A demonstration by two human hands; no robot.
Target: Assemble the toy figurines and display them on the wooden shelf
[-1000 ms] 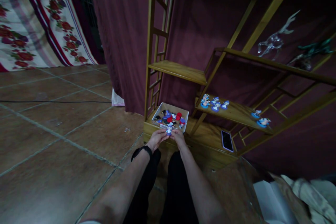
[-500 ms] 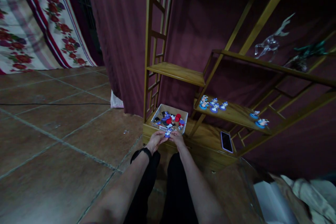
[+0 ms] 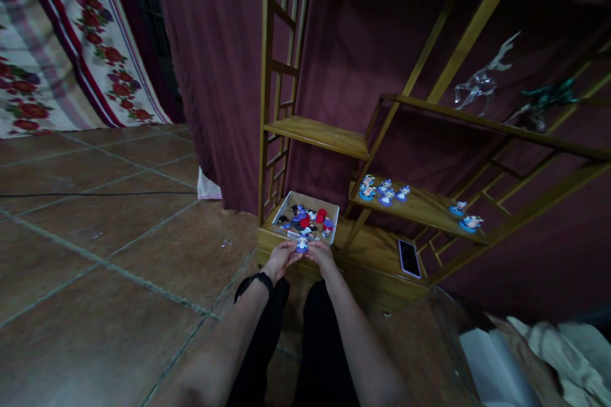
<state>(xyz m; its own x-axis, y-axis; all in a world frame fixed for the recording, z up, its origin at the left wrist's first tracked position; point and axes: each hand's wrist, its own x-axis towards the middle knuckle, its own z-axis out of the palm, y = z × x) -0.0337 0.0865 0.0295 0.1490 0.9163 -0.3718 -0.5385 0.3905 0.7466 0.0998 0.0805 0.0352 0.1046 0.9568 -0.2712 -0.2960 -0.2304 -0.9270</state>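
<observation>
A small purple-and-white figurine (image 3: 302,243) is held upright between my two hands, at the near edge of a cardboard box. My left hand (image 3: 280,259) grips it from the left, fingers closed at its base. From the right, my right hand (image 3: 321,255) pinches its other side. Just beyond, the open box (image 3: 281,211) holds several jumbled figurines in red, purple, black and white. On the shelf to the right, several purple figurines (image 3: 386,196) stand beside blue-based ones (image 3: 367,191).
The wooden shelf unit (image 3: 319,133) rises in front of me. Two more blue-based figurines (image 3: 471,222) stand on the middle shelf's right end. A phone (image 3: 409,259) lies on the lower board. Glass ornaments (image 3: 482,86) stand higher up. A white box (image 3: 496,362) sits at lower right.
The figurine in my hands has turned more upright, its front now showing more clearly. Both hands still hold it. The whole view has shifted slightly.
</observation>
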